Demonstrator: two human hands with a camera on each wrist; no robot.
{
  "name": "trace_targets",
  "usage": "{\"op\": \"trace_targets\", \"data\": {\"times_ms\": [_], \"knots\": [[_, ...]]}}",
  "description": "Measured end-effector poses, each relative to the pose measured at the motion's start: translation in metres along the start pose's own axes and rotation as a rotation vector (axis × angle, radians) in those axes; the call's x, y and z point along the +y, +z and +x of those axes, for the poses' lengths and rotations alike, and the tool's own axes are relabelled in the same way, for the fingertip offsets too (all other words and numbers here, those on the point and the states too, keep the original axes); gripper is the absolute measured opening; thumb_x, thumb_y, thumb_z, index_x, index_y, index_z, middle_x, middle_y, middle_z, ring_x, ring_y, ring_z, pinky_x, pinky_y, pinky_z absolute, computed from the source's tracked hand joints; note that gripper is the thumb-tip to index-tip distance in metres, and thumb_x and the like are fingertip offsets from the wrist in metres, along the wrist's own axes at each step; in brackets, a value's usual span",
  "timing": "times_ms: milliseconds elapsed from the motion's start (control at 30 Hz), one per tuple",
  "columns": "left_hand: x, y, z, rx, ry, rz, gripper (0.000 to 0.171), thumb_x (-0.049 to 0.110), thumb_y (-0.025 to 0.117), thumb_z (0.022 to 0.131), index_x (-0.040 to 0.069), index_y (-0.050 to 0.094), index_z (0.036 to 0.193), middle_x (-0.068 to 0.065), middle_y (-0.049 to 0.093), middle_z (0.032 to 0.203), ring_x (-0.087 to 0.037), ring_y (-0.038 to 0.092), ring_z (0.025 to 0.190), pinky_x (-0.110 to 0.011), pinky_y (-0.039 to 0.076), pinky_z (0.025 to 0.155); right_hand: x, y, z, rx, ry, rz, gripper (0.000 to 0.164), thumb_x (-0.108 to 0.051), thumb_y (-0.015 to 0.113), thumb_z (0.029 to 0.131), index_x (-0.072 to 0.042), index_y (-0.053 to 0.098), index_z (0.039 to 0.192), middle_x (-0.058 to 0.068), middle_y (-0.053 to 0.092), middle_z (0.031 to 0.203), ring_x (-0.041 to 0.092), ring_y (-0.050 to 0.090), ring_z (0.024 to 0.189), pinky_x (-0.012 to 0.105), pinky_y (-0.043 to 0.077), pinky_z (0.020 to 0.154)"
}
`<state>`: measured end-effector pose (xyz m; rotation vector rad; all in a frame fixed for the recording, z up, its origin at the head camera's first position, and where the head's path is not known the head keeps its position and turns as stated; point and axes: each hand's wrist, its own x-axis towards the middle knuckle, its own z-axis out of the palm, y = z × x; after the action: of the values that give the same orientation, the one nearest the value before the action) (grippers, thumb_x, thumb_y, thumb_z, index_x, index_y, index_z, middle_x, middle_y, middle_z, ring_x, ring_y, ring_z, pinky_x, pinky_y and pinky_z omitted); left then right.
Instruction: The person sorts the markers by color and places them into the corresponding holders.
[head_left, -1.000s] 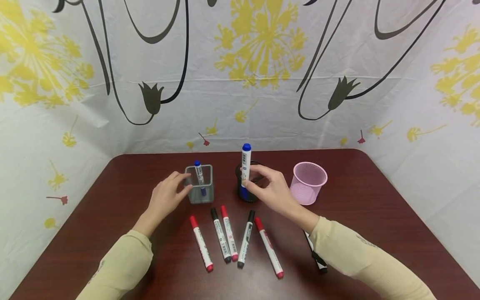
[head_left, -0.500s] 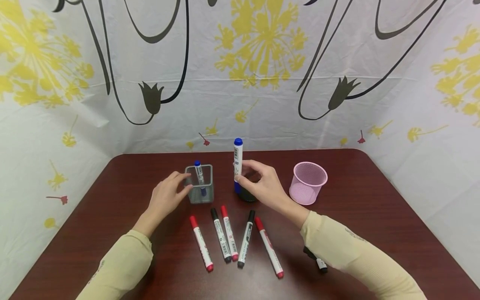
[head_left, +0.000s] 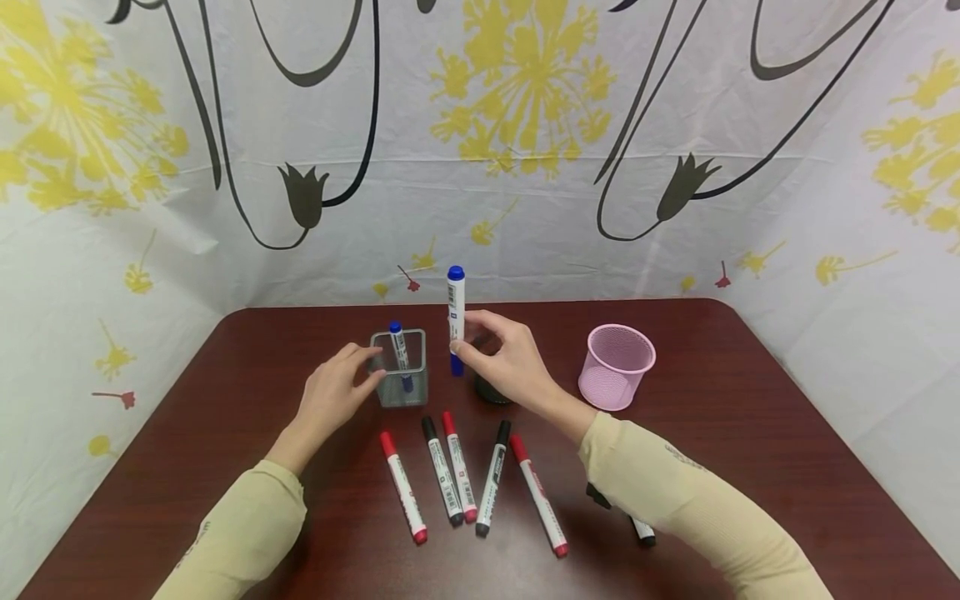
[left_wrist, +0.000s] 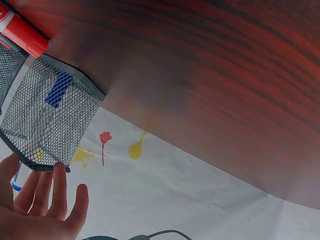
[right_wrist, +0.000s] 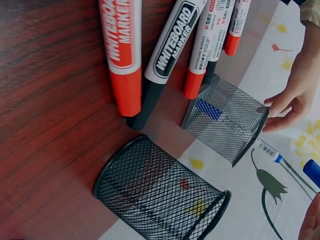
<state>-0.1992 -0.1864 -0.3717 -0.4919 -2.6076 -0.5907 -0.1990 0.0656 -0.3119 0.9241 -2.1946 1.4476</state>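
Observation:
My right hand (head_left: pixel 510 357) pinches a white whiteboard marker with blue ends (head_left: pixel 456 312) between thumb and fingers. The marker stands upright, raised between two pen holders. Its blue cap shows at the right edge in the right wrist view. Partly behind my right hand is a round black mesh pen holder (right_wrist: pixel 160 192). My left hand (head_left: pixel 333 390) grips the rim of a square grey mesh pen holder (head_left: pixel 403 392), fingertips at the rim in the left wrist view. Inside that holder leans another blue-ended marker (head_left: pixel 400 350).
A round pink mesh pen holder (head_left: pixel 617 367) stands at the right. Several red and black markers lie in front, including a red marker (head_left: pixel 540 496) and a black marker (head_left: pixel 492 479). A further black marker (head_left: pixel 643 532) is partly under the right sleeve. A patterned cloth hangs behind the table.
My right hand has carried the blue-ended marker up and left, from over the black round holder toward the square one. The left hand has stayed at the square holder.

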Motion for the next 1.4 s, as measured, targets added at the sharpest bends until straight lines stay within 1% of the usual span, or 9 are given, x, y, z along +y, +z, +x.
{"op": "trace_targets", "data": {"times_ms": [267, 433, 533, 667, 967, 1067, 1200, 1300, 1400], "knots": [[-0.001, 0.0, 0.001, 0.022, 0.013, 0.02, 0.036, 0.023, 0.068, 0.078, 0.006, 0.061, 0.108, -0.004, 0.053, 0.083, -0.013, 0.042, 0.055, -0.027, 0.036, 0.046, -0.003, 0.008, 0.007, -0.027, -0.007, 0.037, 0.029, -0.015, 0.065, 0.08, -0.007, 0.06, 0.107, -0.002, 0.061, 0.082, 0.015, 0.058, 0.071, 0.026, 0.046, 0.058], [-0.002, 0.001, 0.001, 0.02, 0.013, 0.016, 0.036, 0.023, 0.068, 0.078, 0.006, 0.061, 0.108, -0.004, 0.053, 0.083, -0.013, 0.042, 0.056, -0.027, 0.036, 0.047, -0.002, 0.014, 0.011, -0.025, 0.006, 0.02, 0.028, -0.016, 0.065, 0.08, -0.008, 0.061, 0.107, -0.003, 0.062, 0.084, 0.009, 0.058, 0.073, 0.025, 0.046, 0.058], [-0.002, 0.001, 0.0, 0.021, 0.009, 0.012, 0.036, 0.023, 0.069, 0.077, 0.006, 0.061, 0.108, -0.005, 0.053, 0.082, -0.013, 0.042, 0.055, -0.027, 0.037, 0.047, -0.002, 0.017, 0.013, -0.022, 0.002, 0.001, 0.027, -0.017, 0.065, 0.08, -0.008, 0.062, 0.106, -0.003, 0.062, 0.084, 0.004, 0.057, 0.075, 0.025, 0.045, 0.061], [-0.002, 0.0, 0.0, 0.015, -0.004, 0.008, 0.036, 0.022, 0.069, 0.077, 0.006, 0.061, 0.108, -0.005, 0.053, 0.082, -0.014, 0.043, 0.056, -0.027, 0.037, 0.048, -0.002, 0.022, 0.016, -0.025, -0.006, 0.001, 0.028, -0.018, 0.064, 0.081, -0.007, 0.061, 0.107, -0.003, 0.061, 0.085, 0.003, 0.056, 0.077, 0.025, 0.045, 0.066], [-0.001, 0.0, 0.001, 0.013, 0.004, 0.006, 0.035, 0.023, 0.068, 0.078, 0.006, 0.061, 0.108, -0.004, 0.052, 0.082, -0.014, 0.043, 0.057, -0.027, 0.037, 0.048, -0.006, 0.029, 0.025, -0.038, 0.007, 0.019, 0.03, -0.019, 0.063, 0.082, -0.008, 0.06, 0.11, -0.002, 0.061, 0.088, 0.004, 0.056, 0.077, 0.024, 0.046, 0.061], [-0.001, 0.0, 0.001, 0.013, 0.005, 0.007, 0.035, 0.023, 0.068, 0.078, 0.006, 0.061, 0.108, -0.004, 0.052, 0.081, -0.014, 0.043, 0.056, -0.027, 0.036, 0.047, -0.006, 0.031, 0.028, -0.03, -0.003, 0.013, 0.029, -0.018, 0.063, 0.082, -0.007, 0.06, 0.109, 0.0, 0.062, 0.087, 0.007, 0.057, 0.077, 0.025, 0.045, 0.063], [-0.002, 0.0, 0.001, 0.012, 0.004, 0.003, 0.035, 0.022, 0.068, 0.078, 0.006, 0.061, 0.108, -0.005, 0.053, 0.081, -0.014, 0.042, 0.056, -0.027, 0.036, 0.047, -0.007, 0.034, 0.03, -0.023, -0.012, 0.028, 0.028, -0.017, 0.063, 0.082, -0.005, 0.061, 0.108, 0.003, 0.063, 0.087, 0.011, 0.058, 0.077, 0.027, 0.046, 0.063], [-0.002, 0.001, 0.001, 0.008, -0.001, -0.004, 0.036, 0.022, 0.068, 0.078, 0.006, 0.061, 0.109, -0.005, 0.052, 0.081, -0.014, 0.042, 0.056, -0.026, 0.037, 0.047, -0.006, 0.036, 0.031, -0.025, -0.008, 0.031, 0.028, -0.016, 0.063, 0.082, -0.005, 0.061, 0.108, 0.002, 0.063, 0.087, 0.011, 0.058, 0.077, 0.026, 0.046, 0.062], [-0.003, 0.001, 0.001, 0.008, -0.002, -0.004, 0.035, 0.022, 0.068, 0.078, 0.006, 0.061, 0.108, -0.005, 0.052, 0.08, -0.014, 0.042, 0.055, -0.026, 0.037, 0.047, -0.005, 0.038, 0.033, -0.027, 0.002, 0.011, 0.029, -0.017, 0.063, 0.082, -0.006, 0.06, 0.109, 0.0, 0.062, 0.087, 0.007, 0.057, 0.076, 0.023, 0.045, 0.062]]}}
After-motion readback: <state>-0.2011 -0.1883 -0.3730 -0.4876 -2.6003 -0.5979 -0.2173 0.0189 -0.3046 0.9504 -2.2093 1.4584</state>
